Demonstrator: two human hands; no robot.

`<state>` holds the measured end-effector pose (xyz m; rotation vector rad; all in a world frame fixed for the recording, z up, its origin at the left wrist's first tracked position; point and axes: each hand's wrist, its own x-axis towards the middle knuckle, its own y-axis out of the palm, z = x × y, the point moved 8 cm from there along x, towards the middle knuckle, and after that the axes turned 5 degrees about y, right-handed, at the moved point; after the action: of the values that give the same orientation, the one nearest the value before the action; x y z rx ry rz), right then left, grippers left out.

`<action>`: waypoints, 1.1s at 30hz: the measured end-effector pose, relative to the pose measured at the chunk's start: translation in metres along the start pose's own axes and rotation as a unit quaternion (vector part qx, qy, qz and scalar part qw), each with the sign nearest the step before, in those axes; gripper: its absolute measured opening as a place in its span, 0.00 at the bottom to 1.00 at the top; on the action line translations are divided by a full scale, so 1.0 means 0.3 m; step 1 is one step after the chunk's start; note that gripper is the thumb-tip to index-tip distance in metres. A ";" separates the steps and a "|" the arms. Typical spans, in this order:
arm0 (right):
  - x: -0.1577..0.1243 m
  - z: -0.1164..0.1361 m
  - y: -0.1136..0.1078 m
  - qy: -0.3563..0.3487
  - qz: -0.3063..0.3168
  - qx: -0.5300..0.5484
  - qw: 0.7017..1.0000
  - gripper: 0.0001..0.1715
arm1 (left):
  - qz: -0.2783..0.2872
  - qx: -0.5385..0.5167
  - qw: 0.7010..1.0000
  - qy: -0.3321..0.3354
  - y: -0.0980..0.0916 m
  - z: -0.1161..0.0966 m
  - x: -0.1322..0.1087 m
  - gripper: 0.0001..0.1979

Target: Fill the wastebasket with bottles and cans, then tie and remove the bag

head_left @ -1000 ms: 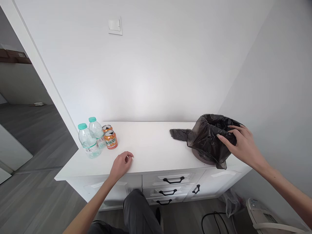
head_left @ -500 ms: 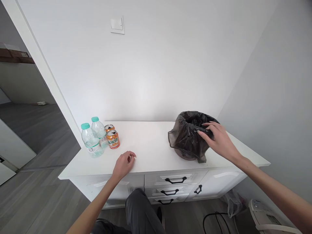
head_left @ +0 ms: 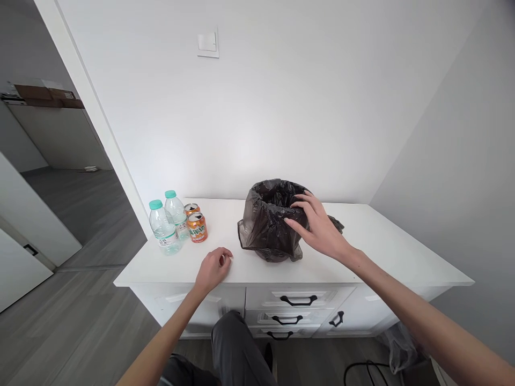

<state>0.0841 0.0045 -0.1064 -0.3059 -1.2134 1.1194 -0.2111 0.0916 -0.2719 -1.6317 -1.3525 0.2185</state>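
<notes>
A small trash bin lined with a black plastic bag (head_left: 267,233) stands upright on the white cabinet top. My right hand (head_left: 317,225) pinches its near right rim, thumb outside and fingers over the inner side. The bag's edge hangs loosely round the outside, hiding most of the bin. My left hand (head_left: 213,268) rests by the cabinet's front edge, fingers curled in with nothing visible in them. Beyond it, to the left, two orange drink cans with opened tops stand close together, the nearer can (head_left: 197,228) partly covering the other. Beside them are two clear plastic bottles (head_left: 164,230) with teal caps.
The white cabinet (head_left: 406,252) has black-handled drawers (head_left: 298,300) below its top. A wall stands behind it, with a light switch (head_left: 207,42). On the floor at lower right lie a black cable (head_left: 368,364) and a clear plastic bag (head_left: 398,348). A doorway opens at left.
My right hand has moved the lined bin leftward along the cabinet top, closer to the cans and my left hand. My left hand has stayed nearly still. The view has shifted slightly.
</notes>
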 end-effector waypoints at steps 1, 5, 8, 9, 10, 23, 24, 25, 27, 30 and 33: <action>-0.019 -0.006 -0.007 0.007 -0.007 0.014 1.000 0.29 | -0.001 0.000 1.000 0.001 0.000 0.001 0.003 0.11; -0.142 -0.117 -0.009 0.037 -0.100 0.075 0.991 0.36 | -0.006 0.003 1.000 0.008 -0.015 -0.018 -0.014 0.12; -0.261 -0.333 0.074 0.127 -0.170 0.145 0.967 0.31 | -0.036 0.027 0.998 0.038 -0.075 -0.069 -0.088 0.13; -0.295 -0.417 0.131 0.173 -0.154 0.176 0.957 0.29 | -0.062 0.048 0.995 0.055 -0.113 -0.092 -0.122 0.12; -0.327 -0.495 0.193 0.220 -0.129 0.210 0.944 0.29 | -0.095 0.078 0.990 0.075 -0.162 -0.117 -0.157 0.11; -0.421 -0.710 0.356 0.321 -0.071 0.202 0.923 0.14 | -0.253 0.353 0.901 0.015 -0.787 -0.151 0.063 0.25; -0.422 -0.709 0.357 0.320 -0.072 0.197 0.924 0.13 | -0.231 0.361 0.903 0.012 -0.786 -0.132 0.080 0.25; -0.423 -0.707 0.358 0.319 -0.074 0.192 0.925 0.13 | -0.209 0.365 0.907 0.010 -0.780 -0.113 0.092 0.24; -0.423 -0.700 0.358 0.316 -0.077 0.181 0.928 0.13 | -0.167 0.365 0.916 0.003 -0.765 -0.085 0.100 0.24; -0.422 -0.687 0.355 0.313 -0.079 0.161 0.933 0.12 | -0.138 0.338 0.931 -0.019 -0.754 -0.067 0.088 0.25; -0.420 -0.679 0.354 0.309 -0.073 0.142 0.938 0.12 | -0.146 0.305 0.940 -0.036 -0.761 -0.076 0.054 0.24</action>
<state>0.2119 0.0244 -0.3344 -0.3075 -0.5010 0.9504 -0.3403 0.0729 -0.0826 -0.9042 -1.3847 0.4713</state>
